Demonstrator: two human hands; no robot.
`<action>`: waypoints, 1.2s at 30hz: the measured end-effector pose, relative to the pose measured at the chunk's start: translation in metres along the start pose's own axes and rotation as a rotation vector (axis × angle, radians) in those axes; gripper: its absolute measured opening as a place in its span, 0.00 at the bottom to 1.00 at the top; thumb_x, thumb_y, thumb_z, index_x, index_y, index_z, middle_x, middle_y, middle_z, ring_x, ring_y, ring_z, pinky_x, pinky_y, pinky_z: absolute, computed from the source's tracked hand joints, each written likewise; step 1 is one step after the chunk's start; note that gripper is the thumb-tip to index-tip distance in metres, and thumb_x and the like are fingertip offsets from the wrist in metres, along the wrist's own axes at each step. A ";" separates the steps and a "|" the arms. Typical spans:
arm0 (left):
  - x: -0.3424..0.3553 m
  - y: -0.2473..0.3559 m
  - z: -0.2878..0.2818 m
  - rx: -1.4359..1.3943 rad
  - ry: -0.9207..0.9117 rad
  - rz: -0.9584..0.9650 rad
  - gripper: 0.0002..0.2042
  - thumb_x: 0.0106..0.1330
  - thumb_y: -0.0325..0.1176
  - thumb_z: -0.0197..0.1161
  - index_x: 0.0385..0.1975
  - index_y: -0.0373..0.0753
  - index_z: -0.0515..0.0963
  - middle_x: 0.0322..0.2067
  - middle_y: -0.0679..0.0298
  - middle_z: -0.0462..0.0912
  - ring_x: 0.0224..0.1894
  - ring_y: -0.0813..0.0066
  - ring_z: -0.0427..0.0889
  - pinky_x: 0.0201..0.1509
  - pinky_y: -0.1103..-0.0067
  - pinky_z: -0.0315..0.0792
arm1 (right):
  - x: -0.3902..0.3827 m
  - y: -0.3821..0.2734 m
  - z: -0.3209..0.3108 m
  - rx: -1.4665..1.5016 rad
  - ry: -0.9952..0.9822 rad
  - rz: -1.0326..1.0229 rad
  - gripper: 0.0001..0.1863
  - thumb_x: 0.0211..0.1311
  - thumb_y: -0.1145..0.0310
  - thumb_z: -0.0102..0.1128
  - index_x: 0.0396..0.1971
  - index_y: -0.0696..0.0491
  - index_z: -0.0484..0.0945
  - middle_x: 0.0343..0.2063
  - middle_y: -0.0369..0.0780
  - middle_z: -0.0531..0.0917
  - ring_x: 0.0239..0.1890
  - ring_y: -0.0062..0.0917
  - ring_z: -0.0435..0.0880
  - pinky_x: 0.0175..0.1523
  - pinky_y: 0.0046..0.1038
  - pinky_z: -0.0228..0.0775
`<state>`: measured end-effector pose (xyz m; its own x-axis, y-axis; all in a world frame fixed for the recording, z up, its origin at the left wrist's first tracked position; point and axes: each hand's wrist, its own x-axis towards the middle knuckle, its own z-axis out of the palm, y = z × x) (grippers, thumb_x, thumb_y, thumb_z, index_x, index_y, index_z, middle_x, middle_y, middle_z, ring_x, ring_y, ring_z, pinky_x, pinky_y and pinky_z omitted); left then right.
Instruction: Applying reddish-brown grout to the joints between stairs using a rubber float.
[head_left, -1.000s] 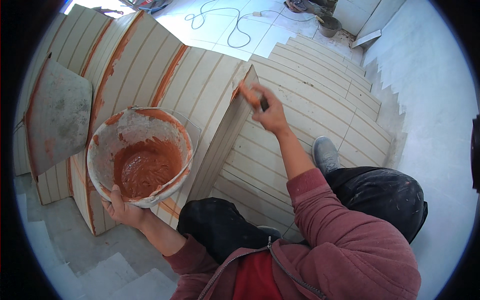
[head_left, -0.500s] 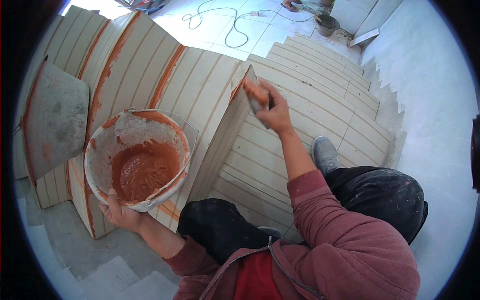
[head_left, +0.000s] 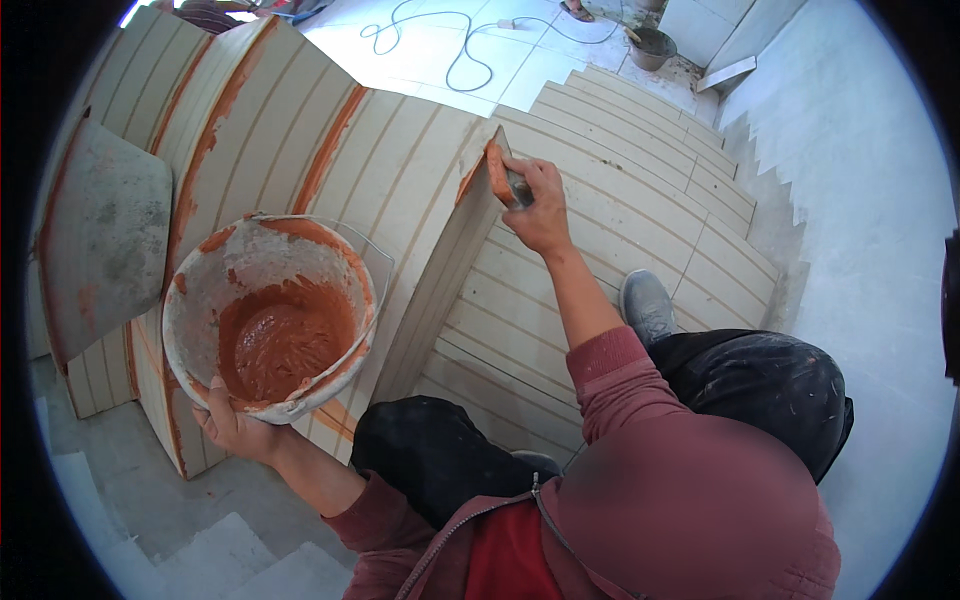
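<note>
My left hand (head_left: 230,425) grips the lower rim of a pale bucket (head_left: 182,330) with a wire handle; orange paste (head_left: 285,340) lies inside it and is smeared on its walls. My right hand (head_left: 535,210) is wrapped round a flat tool (head_left: 503,175), perhaps a trowel, coated with orange paste. The tool is against the raised edge (head_left: 474,170) of a striped, cream-tiled step (head_left: 390,150), where an orange smear shows. Orange paste runs along several other tile edges to the left.
Striped stair treads (head_left: 640,150) lie under my shoes. A stained grey slab (head_left: 105,230) stands at left, a pale wall (head_left: 860,230) rises at right. On the white floor beyond are a looped cable (head_left: 470,75), a dark bucket (head_left: 655,50) and another person's foot (head_left: 578,10).
My right hand has shifted slightly left with the tool, which is now turned along the edge. My left hand and its bucket have moved a little left.
</note>
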<state>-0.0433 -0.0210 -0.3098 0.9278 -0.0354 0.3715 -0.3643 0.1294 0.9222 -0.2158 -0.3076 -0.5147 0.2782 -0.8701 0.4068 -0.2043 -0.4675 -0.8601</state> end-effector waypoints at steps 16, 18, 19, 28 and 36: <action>-0.002 0.006 0.005 -0.057 -0.037 -0.047 0.13 0.56 0.24 0.52 0.41 0.29 0.71 0.41 0.51 0.76 0.39 0.66 0.78 0.45 0.72 0.75 | 0.075 -0.049 -0.032 -0.386 -0.317 0.089 0.24 0.36 0.67 0.60 0.41 0.41 0.77 0.35 0.37 0.76 0.43 0.34 0.75 0.46 0.38 0.65; 0.000 0.002 0.005 -0.014 -0.042 -0.002 0.11 0.56 0.25 0.52 0.40 0.30 0.71 0.39 0.52 0.76 0.37 0.67 0.79 0.42 0.74 0.76 | 0.091 -0.071 -0.032 -0.512 -0.430 0.095 0.24 0.33 0.67 0.61 0.40 0.42 0.77 0.35 0.38 0.77 0.41 0.34 0.76 0.44 0.35 0.68; -0.001 0.000 0.006 0.029 -0.051 0.038 0.10 0.57 0.25 0.51 0.38 0.30 0.71 0.37 0.53 0.76 0.34 0.68 0.79 0.38 0.76 0.77 | 0.095 -0.079 -0.030 -0.643 -0.543 0.107 0.24 0.30 0.67 0.62 0.38 0.44 0.78 0.34 0.40 0.78 0.39 0.35 0.78 0.42 0.33 0.70; -0.007 0.007 0.012 -0.031 0.038 -0.016 0.13 0.57 0.25 0.51 0.41 0.29 0.71 0.38 0.54 0.76 0.37 0.68 0.79 0.40 0.74 0.77 | 0.034 -0.051 -0.037 0.525 -0.460 0.322 0.26 0.29 0.78 0.58 0.39 0.50 0.77 0.35 0.34 0.81 0.35 0.27 0.78 0.37 0.27 0.71; -0.008 0.002 0.007 -0.076 0.031 -0.039 0.15 0.55 0.24 0.52 0.44 0.28 0.70 0.42 0.51 0.75 0.40 0.64 0.78 0.45 0.72 0.76 | 0.011 0.012 -0.009 0.705 -0.169 0.505 0.35 0.25 0.84 0.60 0.45 0.49 0.73 0.33 0.32 0.76 0.35 0.21 0.75 0.39 0.22 0.69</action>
<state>-0.0522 -0.0278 -0.3106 0.9437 -0.0111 0.3307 -0.3217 0.2031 0.9248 -0.2234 -0.3246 -0.5180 0.4577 -0.8858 -0.0764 0.2709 0.2208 -0.9370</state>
